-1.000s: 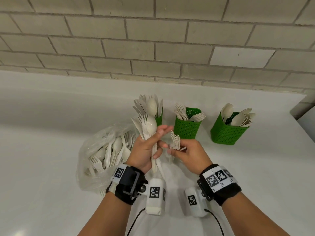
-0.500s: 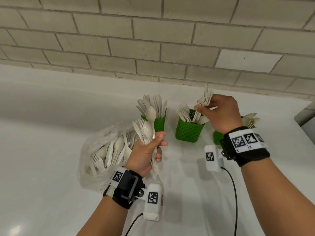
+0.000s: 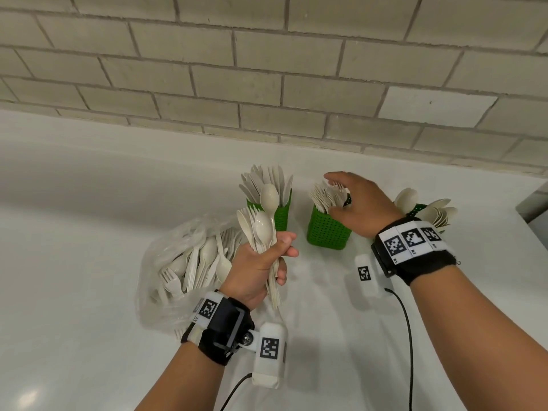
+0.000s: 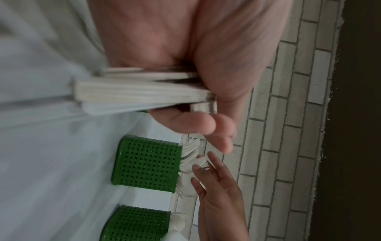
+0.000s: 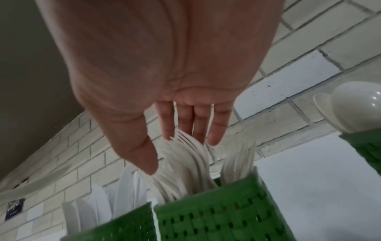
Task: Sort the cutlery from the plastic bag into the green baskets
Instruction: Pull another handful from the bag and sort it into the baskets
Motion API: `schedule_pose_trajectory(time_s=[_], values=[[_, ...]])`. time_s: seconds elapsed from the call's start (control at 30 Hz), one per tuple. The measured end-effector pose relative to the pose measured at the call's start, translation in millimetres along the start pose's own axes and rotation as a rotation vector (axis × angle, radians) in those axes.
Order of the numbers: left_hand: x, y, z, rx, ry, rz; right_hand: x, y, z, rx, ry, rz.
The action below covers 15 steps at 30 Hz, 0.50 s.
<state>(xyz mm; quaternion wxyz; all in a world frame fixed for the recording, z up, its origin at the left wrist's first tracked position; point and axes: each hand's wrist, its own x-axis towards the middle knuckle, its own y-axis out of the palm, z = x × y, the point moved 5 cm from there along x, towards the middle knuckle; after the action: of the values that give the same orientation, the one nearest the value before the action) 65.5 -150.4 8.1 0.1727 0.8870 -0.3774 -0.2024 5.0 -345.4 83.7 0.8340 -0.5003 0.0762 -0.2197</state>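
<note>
Cutlery (image 3: 261,232), a mixed bundle of pale plastic spoons and forks, stood upright in my left hand (image 3: 258,268), my fingers (image 4: 191,124) clamped round the handles. More of it lay in the clear plastic bag (image 3: 184,262) on the white tabletop (image 3: 74,262), just beside that hand. My right hand (image 3: 360,206) hovered over the middle green basket (image 3: 327,232), fingers (image 5: 185,120) straight and slightly apart, their tips at the forks (image 5: 185,156) standing in it. The knife basket (image 3: 281,215) stood to its left and the spoon basket (image 3: 418,210) to its right, partly hidden by my wrist.
</note>
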Motion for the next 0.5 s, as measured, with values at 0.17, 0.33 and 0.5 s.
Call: schedule_pose_trajectory(time_s=[0.17,0.33,0.5], values=[[0,7,-1,0.034,0.021,0.024,-9,17,3,-0.057,-0.038,0.02],[-2,10,-1,0.093,0.028,0.064,-19,22,14,0.002,-0.079,0.017],[-6,16,-1,0.184,0.044,0.147,-32,7,46,0.305,-0.033,-0.284]])
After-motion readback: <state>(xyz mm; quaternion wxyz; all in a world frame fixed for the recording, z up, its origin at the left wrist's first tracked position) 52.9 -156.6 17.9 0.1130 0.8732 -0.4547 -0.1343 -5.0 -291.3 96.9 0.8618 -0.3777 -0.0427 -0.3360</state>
